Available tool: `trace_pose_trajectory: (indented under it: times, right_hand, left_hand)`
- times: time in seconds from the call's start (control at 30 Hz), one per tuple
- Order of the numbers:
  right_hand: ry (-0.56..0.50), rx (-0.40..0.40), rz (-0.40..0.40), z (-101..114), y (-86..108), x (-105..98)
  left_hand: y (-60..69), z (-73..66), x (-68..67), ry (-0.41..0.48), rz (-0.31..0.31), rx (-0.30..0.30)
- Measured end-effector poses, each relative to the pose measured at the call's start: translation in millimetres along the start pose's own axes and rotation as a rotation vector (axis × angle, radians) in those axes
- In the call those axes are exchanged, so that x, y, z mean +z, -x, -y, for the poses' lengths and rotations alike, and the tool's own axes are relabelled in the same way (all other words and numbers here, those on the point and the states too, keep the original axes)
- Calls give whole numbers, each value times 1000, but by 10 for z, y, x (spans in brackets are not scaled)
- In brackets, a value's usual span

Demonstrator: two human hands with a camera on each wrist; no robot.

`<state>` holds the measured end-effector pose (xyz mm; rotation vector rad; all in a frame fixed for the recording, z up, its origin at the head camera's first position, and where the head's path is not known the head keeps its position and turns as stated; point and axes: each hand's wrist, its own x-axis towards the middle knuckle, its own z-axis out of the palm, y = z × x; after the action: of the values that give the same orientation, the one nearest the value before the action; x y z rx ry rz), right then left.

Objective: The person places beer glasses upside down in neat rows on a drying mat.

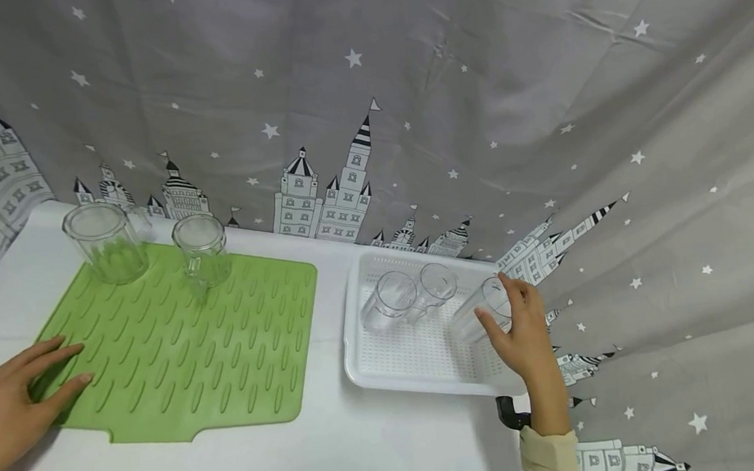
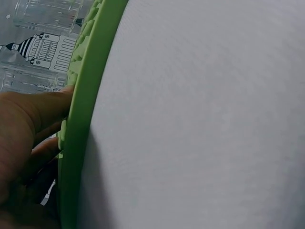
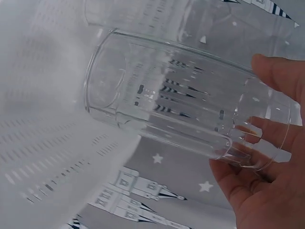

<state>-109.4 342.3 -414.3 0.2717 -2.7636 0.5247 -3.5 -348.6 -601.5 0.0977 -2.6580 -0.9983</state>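
Note:
My right hand (image 1: 524, 327) reaches over the right side of a white perforated basket (image 1: 386, 370) and holds a tall clear glass (image 1: 471, 320) near its rim. In the right wrist view the thumb and fingers of that hand (image 3: 281, 191) spread around the upper end of the glass (image 3: 167, 90), whose base points toward the basket floor. At the left, my left hand (image 1: 17, 406) rests on the edge of a green ridged mat (image 1: 227, 348), its fingers loosely extended. The left wrist view shows its fingertips touching the upper side of the mat (image 2: 95, 71).
A wide glass mug (image 1: 115, 250) and a smaller glass mug (image 1: 204, 258) stand at the mat's back. Inside the basket are another clear glass (image 1: 385, 308) and a small glass mug (image 1: 436, 286). A grey castle-print curtain (image 1: 404, 66) hangs behind the white table (image 1: 339, 450).

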Motion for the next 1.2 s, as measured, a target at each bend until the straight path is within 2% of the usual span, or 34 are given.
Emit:
trace_pose_trajectory:
  times: [0.13,0.3,0.43,0.57,0.8,0.93,1.03,1.2]
  right_hand:
    - [2,-4,-23,3,-30,-105]
    - [-14,-38,-65,9,-78,-220]
    - [-11,-34,-72,16,-98,-276]
    - [2,-8,-57,31,-86,-305]
    - [17,10,-25,79,-81,-326]
    - [18,13,-18,143,-66,-346]
    - [9,-11,-29,205,-47,-346]
    - [-10,-66,-55,297,-15,-295]
  left_hand:
    - [-19,1,-5,7,6,4]
    - [-1,27,6,-35,44,-62]
    - [8,30,17,-54,40,-86]
    - [6,16,29,-51,36,-84]
    - [2,36,39,-3,-16,-31]
    - [9,56,48,8,-27,-21]
    - [11,64,44,8,-29,-20]
    - [13,69,43,-11,12,-48]
